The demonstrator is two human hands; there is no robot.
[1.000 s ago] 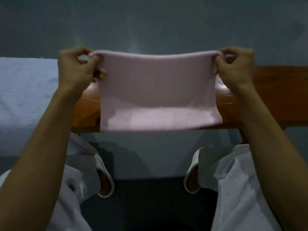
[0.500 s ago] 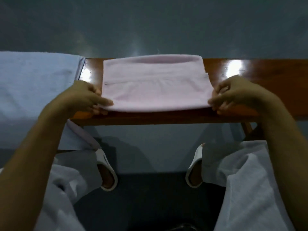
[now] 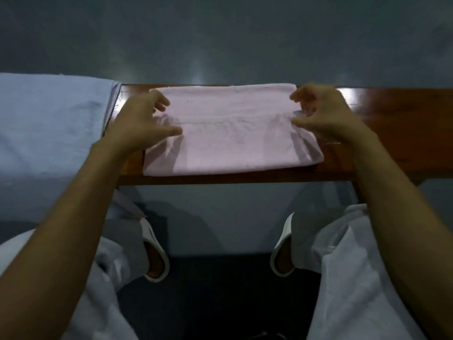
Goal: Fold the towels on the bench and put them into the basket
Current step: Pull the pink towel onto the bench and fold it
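A pink towel [image 3: 230, 141] lies folded in a flat rectangle on the wooden bench [image 3: 397, 133], with a hem line across its middle. My left hand [image 3: 144, 121] is at the towel's left end, thumb on top and fingers spread, and the cloth bunches under it. My right hand [image 3: 323, 114] is at the right end and pinches the edge of the top layer, where the cloth wrinkles. No basket is in view.
A light blue towel [image 3: 49, 128] is draped over the bench's left part and hangs down its front. Below the bench are my knees in white trousers and my feet in white slippers [image 3: 157, 251] on the dark floor.
The pink towel, held up by its top corners a second ago, now lies folded on the bench. My hands moved from its near corners to the middle of its two ends.
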